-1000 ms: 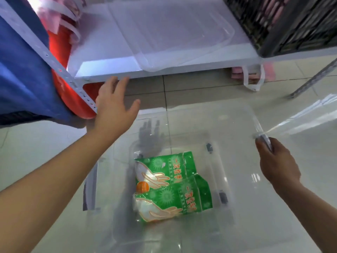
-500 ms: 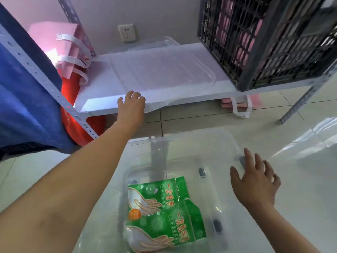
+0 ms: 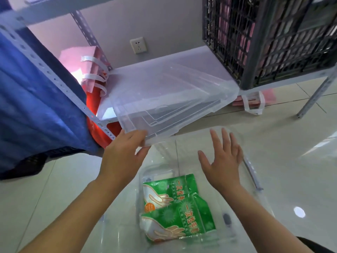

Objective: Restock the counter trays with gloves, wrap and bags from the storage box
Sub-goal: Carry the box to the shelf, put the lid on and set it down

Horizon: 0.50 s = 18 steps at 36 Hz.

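Note:
A clear plastic storage box (image 3: 255, 183) stands open on the tiled floor below me. Two green packs of disposable gloves (image 3: 175, 207) lie in its bottom. The box's clear lid (image 3: 164, 99) rests on the low white shelf and juts over its front edge. My left hand (image 3: 125, 152) grips the lid's near left corner. My right hand (image 3: 222, 157) hovers open over the box, fingers spread, holding nothing.
A black slatted crate (image 3: 269, 39) fills the shelf's right side. Pink bags with white handles (image 3: 91, 70) and a red container (image 3: 96, 114) sit left of the lid. Blue fabric (image 3: 31, 99) hangs behind a perforated metal upright (image 3: 60, 83). A shelf leg (image 3: 313, 95) stands at right.
My left hand has gone from reaching the shelf edge to gripping the lid, which now sticks out toward me. My right hand let go of the box's rim and rose open above the box.

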Tool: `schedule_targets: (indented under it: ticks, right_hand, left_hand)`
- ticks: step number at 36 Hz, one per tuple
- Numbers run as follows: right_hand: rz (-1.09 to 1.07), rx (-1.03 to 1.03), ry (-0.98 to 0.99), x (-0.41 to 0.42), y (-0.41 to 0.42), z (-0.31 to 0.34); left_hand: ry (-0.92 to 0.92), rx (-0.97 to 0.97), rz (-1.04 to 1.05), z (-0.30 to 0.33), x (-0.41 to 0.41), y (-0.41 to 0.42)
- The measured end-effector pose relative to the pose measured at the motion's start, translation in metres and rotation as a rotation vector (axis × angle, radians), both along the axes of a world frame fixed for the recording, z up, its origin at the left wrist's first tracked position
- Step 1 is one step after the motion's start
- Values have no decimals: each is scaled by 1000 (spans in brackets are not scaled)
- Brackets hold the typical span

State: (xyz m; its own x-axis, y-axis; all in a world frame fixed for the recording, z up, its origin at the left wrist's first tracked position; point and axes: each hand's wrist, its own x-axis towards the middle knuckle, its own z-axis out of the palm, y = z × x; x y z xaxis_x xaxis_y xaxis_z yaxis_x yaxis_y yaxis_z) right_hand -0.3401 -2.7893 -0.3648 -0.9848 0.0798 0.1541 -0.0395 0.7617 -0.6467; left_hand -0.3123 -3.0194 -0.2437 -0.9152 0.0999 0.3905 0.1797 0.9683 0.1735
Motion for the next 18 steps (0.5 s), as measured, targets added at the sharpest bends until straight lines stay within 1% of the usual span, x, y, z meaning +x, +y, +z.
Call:
schedule_targets:
  ticks: [2, 3, 6, 7, 8, 10, 11, 13, 15, 18]
  right_hand:
    - [33, -208, 6, 2, -14, 6]
    - [43, -360, -38, 3, -18, 9]
    - [54, -925, -307, 3, -26, 20]
    - [57, -1068, -394, 3, -27, 22]
    - [63, -1167, -455, 2, -27, 24]
    - [72, -1268, -505, 1, -26, 24]
    - [72, -1284, -501, 0, -25, 24]
    - [58, -1271, -469, -3, -22, 25]
    - [47, -1257, -436, -7, -14, 26]
    - [-18, -1275, -421, -13, 0, 26]
  left_hand:
    - [-4, 111, 30, 13, 14, 8]
    - [1, 165, 48, 20, 22, 11]
    - [33, 277, 103, 47, 50, 13]
    - [45, 301, 116, 58, 59, 11]
    - [67, 315, 122, 71, 68, 7]
    - [114, 352, 122, 95, 82, -6]
    - [131, 408, 110, 107, 88, -11]
    - [158, 539, 42, 125, 97, -22]
    - [177, 626, -18, 135, 101, -25]
    - [181, 839, -32, 136, 100, -26]
